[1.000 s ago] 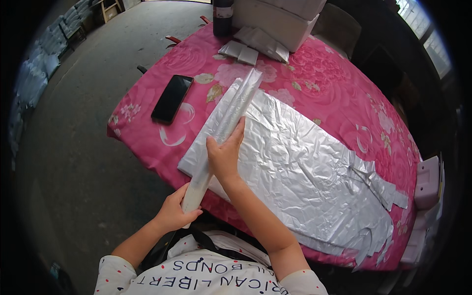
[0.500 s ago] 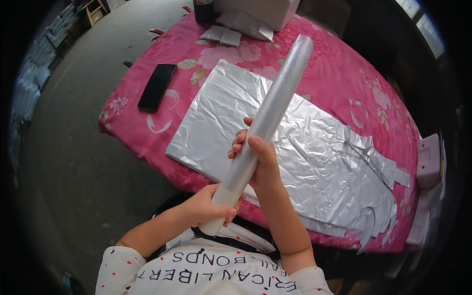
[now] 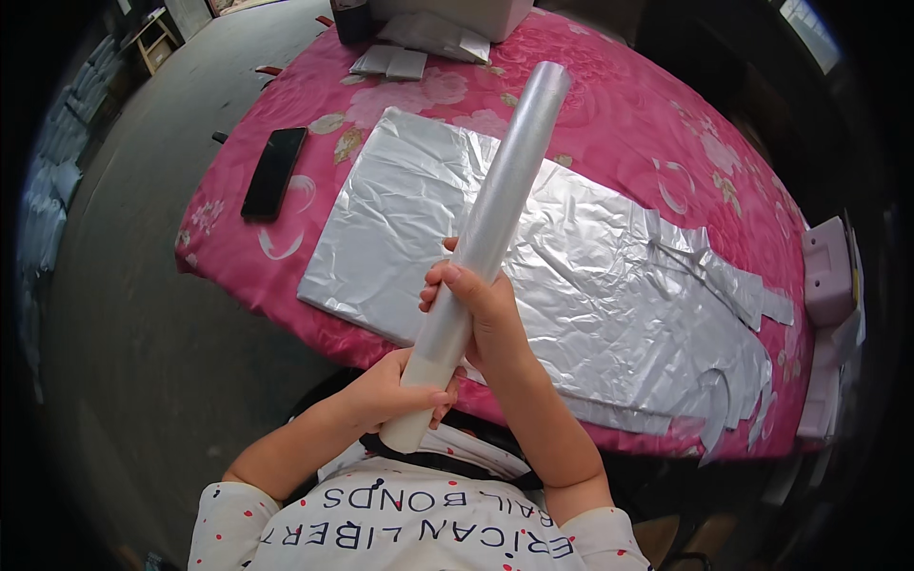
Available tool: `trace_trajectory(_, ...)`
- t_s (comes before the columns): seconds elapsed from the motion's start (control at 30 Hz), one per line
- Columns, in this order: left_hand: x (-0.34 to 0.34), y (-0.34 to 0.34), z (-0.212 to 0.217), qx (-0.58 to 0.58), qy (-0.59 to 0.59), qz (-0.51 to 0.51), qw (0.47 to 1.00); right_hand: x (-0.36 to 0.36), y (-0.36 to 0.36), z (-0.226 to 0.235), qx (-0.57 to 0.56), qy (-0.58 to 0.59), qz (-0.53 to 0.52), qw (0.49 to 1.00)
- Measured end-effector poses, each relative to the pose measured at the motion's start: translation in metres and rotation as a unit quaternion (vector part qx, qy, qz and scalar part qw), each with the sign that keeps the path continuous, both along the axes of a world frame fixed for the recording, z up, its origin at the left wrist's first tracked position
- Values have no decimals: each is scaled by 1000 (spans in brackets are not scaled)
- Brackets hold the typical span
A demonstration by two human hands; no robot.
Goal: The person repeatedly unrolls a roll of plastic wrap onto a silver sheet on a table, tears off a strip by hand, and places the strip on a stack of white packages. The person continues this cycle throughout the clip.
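Observation:
Both my hands grip a long roll of clear plastic film (image 3: 505, 181), held slantwise in front of me with its far end up and to the right. My left hand (image 3: 400, 390) wraps round the pale lower end, close to my body. Higher up, my right hand (image 3: 476, 300) closes round the roll near its middle, thumb across the front. Behind and beneath the roll lies a flat stack of silvery plastic bags (image 3: 590, 295), crinkled, with cut handle ends at the right side.
A pink flowered cloth (image 3: 609, 105) covers the table. A black phone (image 3: 274, 174) lies at its left. Small plastic packets (image 3: 405, 62), a dark container (image 3: 353, 21) and a white box (image 3: 476, 14) stand at the far edge. A pale pink box (image 3: 826, 266) is at the right.
The roll has shifted slightly left in view and stands a little more upright, both hands still round it. The table scene has also slid left as the view turned.

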State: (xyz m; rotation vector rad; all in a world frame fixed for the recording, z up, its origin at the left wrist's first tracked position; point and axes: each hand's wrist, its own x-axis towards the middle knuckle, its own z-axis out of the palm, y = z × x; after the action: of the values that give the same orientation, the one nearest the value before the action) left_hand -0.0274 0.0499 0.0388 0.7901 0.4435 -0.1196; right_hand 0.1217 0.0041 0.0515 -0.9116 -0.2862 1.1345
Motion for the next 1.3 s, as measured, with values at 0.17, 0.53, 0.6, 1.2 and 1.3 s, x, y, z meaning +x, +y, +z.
trace_trajectory(0.17, -1, -4, -10, -57, -60, -31, 996, -6, -12, -3, -7, -12, -16, 1000)
trace_trajectory(0.53, 17, -7, -35, 257, 22, 81, 963, -10, -24, -37, -82, -90, -10, 993)
trace_trajectory(0.6, 3, 4, -38, 174, 75, -14, 982, 12, -21, -46, -48, 26, -15, 998)
trace_trajectory(1.2, -50, 1, -36, 187, 204, -81, 958, 164, -27, -25, -257, -250, 91, 929)
trace_trajectory(1.3, -48, 0, -35, 207, 208, -83, 952, 165, -25, -31, -221, -253, 150, 930)
